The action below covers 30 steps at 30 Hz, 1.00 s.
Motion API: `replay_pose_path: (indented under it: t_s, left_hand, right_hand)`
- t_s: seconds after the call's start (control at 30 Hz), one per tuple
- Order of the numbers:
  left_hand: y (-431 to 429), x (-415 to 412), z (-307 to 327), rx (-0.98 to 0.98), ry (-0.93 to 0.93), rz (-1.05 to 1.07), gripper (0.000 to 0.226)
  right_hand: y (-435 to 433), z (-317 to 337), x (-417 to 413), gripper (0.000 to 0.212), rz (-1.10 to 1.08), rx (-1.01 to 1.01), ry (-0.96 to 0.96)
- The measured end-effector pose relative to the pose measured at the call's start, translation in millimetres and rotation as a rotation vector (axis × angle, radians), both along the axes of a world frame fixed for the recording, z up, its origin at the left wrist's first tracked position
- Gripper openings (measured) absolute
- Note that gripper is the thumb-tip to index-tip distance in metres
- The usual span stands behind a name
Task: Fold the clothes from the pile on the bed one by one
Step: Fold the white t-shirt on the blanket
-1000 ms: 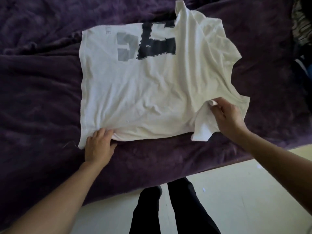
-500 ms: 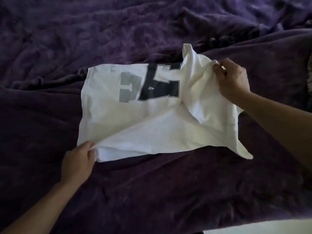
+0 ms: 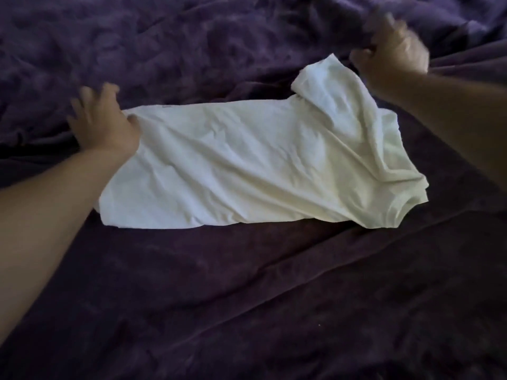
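left hand (image 3: 103,120): fingers spread, thumb pressing far-left corner of creased white cotton T-shirt (image 3: 260,165) | right hand (image 3: 392,56): blurred, fingers curled by the raised sleeve, grip unclear | T-shirt: doubled over, flat on crumpled dark purple plush bed cover (image 3: 247,297)

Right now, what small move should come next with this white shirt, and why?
Probably the right hand should lay the raised sleeve flat onto the white shirt. That end stands bunched and wrinkled, while the left hand rests spread at the opposite corner.
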<state>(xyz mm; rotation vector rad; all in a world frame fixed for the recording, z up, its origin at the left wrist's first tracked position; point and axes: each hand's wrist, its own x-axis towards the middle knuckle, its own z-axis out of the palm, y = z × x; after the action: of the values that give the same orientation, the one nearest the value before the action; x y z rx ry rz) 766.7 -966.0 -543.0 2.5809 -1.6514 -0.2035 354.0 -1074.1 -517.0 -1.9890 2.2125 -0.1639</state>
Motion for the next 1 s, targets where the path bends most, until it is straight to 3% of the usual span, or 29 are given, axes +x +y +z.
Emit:
replay_pose_path:
  t_s: [0.1, 0.2, 0.23, 0.4, 0.53, 0.63, 0.73, 0.8, 0.9, 1.0]
  left_hand:
    - [36.5, -9.4, -18.6, 0.085, -0.064, -0.153, 0.039]
    - [66.3, -8.7, -33.9, 0.145, -0.059, -0.269, 0.036]
    - [68.1, -6.8, -37.1, 0.156, -0.057, -0.279, 0.036]
    - [59.1, -15.6, -35.1, 0.157, -0.01, -0.258, 0.044]
    - [67.7, -74.6, -21.5, 0.085, 0.113, -0.399, 0.045]
    - [89.2, -119.8, -22.0, 0.176, 0.203, -0.506, 0.045]
    - [106.0, -129.9, -27.3, 0.227, 0.295, -0.467, 0.04]
    - [110.9, -121.7, -28.9, 0.235, 0.333, -0.435, 0.037]
    - [114.8, -107.9, -27.7, 0.248, 0.346, -0.457, 0.035]
    - [113.8, -104.6, -24.3, 0.27, 0.366, -0.449, 0.033]
  right_hand:
    - [82.0, -23.8, -2.6, 0.054, 0.314, 0.068, -0.014]
    - [158.8, -49.2, -32.3, 0.056, 0.539, 0.188, 0.128]
    - [169.9, -55.0, -51.5, 0.053, 0.506, 0.208, 0.166]
    - [147.5, -46.8, -125.5, 0.041, -0.142, 0.143, 0.223]
    - [78.9, -25.6, -70.1, 0.045, -0.11, 0.055, -0.06]
    - [20.5, -34.5, -15.7, 0.05, -0.152, 0.234, -0.214]
    - [-18.6, -44.7, 10.0, 0.051, -0.365, 0.475, -0.522]
    - [-31.9, -35.9, 10.3, 0.05, -0.471, 0.543, -0.614]
    - [-20.2, -5.9, -2.5, 0.028, -0.293, 0.276, -0.572]
    - [47.7, 11.9, -20.1, 0.004, 0.289, -0.07, -0.373]
